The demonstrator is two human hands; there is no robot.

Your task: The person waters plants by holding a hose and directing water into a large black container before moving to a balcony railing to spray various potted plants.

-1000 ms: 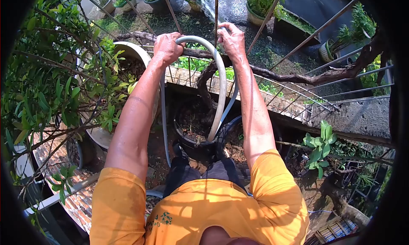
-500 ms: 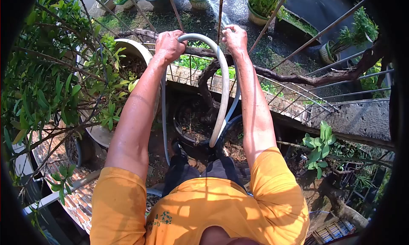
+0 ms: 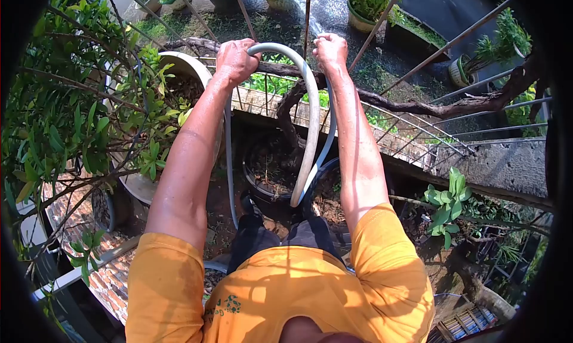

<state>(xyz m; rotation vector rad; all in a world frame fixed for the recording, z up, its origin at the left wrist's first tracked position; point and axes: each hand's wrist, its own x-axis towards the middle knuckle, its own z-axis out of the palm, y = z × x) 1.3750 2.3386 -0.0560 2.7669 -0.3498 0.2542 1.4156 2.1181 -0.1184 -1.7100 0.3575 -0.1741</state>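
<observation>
My left hand (image 3: pixel 236 61) is closed around a grey garden hose (image 3: pixel 314 104), which arches up out of the fist and loops down in front of my body. Closed on the hose's end is my right hand (image 3: pixel 330 52), with its fingers and thumb pinched at the outlet. A spray of water (image 3: pixel 310 22) leaves there and goes outward past the metal bars, toward the potted plants on the ground beyond. The exact hose tip is hidden by my fingers. Another length of hose hangs below my left hand.
A metal railing (image 3: pixel 373 36) and a gnarled branch (image 3: pixel 430 109) cross before me. At left, leafy branches (image 3: pixel 83 128) overhang a large pale pot (image 3: pixel 206 74). A dark round pot (image 3: pixel 253 188) stands near my feet. A concrete ledge (image 3: pixel 501 164) runs right.
Both hands keep their hold on the hose and have barely moved. The water still sprays outward; the hose loop has shifted very slightly.
</observation>
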